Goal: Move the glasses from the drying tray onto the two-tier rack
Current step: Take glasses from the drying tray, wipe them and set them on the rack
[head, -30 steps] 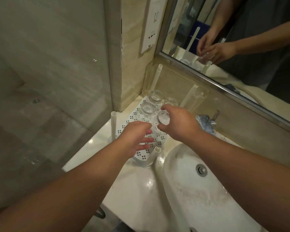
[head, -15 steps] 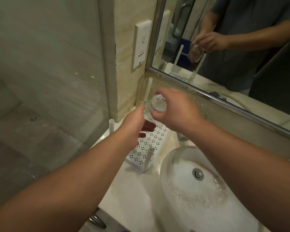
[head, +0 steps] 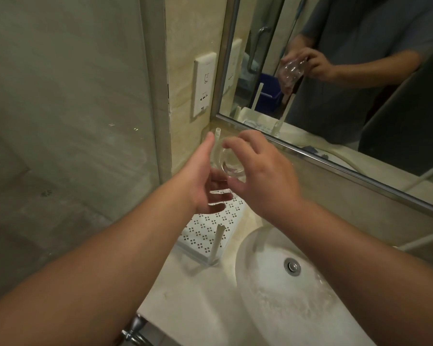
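Glass point(head: 229, 163) was held above the tray point(head: 211, 229), tilted, right hand point(head: 261, 177) fingers grasping its base; left hand point(head: 203, 182) spread loose beside it, touching.

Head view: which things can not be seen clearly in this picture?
- Other glasses on the tray: hidden behind the left hand and right hand.
- Glass: clear and blurred; its grip is hard to judge.
- Tray's far half: covered by both hands.
- Two-tier rack: only white posts show, no upper shelf.
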`<state>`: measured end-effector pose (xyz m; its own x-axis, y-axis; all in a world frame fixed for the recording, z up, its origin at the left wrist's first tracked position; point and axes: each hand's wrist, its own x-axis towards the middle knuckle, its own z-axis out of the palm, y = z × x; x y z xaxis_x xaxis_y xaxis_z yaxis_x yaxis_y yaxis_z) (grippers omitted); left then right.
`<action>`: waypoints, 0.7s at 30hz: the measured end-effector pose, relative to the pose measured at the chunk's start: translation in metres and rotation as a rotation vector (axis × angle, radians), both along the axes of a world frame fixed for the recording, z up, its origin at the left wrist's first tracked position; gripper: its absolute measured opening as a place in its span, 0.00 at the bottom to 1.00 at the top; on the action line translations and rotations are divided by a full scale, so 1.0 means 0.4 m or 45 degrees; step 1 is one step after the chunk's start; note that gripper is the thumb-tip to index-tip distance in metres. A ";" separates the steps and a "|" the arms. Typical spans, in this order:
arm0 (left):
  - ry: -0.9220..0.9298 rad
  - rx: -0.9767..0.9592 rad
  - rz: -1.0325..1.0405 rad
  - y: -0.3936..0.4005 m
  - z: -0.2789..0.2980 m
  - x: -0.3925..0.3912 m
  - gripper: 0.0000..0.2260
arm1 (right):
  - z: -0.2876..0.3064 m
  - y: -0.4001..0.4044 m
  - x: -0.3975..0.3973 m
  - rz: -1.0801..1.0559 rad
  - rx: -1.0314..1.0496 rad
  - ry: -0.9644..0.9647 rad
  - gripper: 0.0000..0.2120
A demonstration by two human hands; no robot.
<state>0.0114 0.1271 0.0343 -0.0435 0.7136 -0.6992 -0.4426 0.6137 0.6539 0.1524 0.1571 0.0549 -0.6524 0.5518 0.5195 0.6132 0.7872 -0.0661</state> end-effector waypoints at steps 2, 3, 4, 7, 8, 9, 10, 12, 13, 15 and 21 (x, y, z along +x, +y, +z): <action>-0.056 0.027 -0.034 0.001 0.016 0.001 0.47 | -0.010 -0.007 0.007 0.040 0.077 0.039 0.25; -0.077 0.045 -0.055 0.001 0.022 0.003 0.47 | -0.016 -0.010 0.011 0.059 0.110 0.050 0.24; -0.105 0.066 -0.077 0.002 0.028 0.005 0.45 | -0.023 -0.013 0.015 0.075 0.133 0.062 0.23; -0.197 0.126 -0.136 0.000 0.042 0.012 0.40 | -0.037 -0.021 0.030 0.088 0.134 0.111 0.25; -0.208 0.143 -0.144 -0.001 0.044 0.015 0.41 | -0.040 -0.025 0.036 0.087 0.120 0.115 0.26; -0.202 0.161 -0.141 -0.002 0.045 0.018 0.41 | -0.041 -0.029 0.043 0.102 0.100 0.125 0.26; -0.168 0.183 -0.129 -0.002 0.046 0.021 0.41 | -0.041 -0.033 0.051 0.129 0.071 0.150 0.25; -0.047 0.235 -0.096 -0.003 0.046 0.027 0.38 | -0.041 -0.043 0.068 0.160 -0.003 0.215 0.22; -0.005 0.254 -0.086 -0.005 0.047 0.030 0.37 | -0.043 -0.048 0.076 0.157 -0.050 0.248 0.21; 0.061 0.271 -0.072 -0.008 0.048 0.040 0.36 | -0.052 -0.058 0.091 0.119 -0.161 0.327 0.20; 0.273 0.290 -0.033 -0.028 0.054 0.086 0.24 | -0.081 -0.068 0.127 -0.118 -0.535 0.568 0.22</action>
<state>0.0459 0.1157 0.0557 -0.1522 0.8537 -0.4980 -0.2660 0.4499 0.8525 0.2032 0.1299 0.0226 -0.3618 0.8122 0.4575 0.5194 0.5832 -0.6246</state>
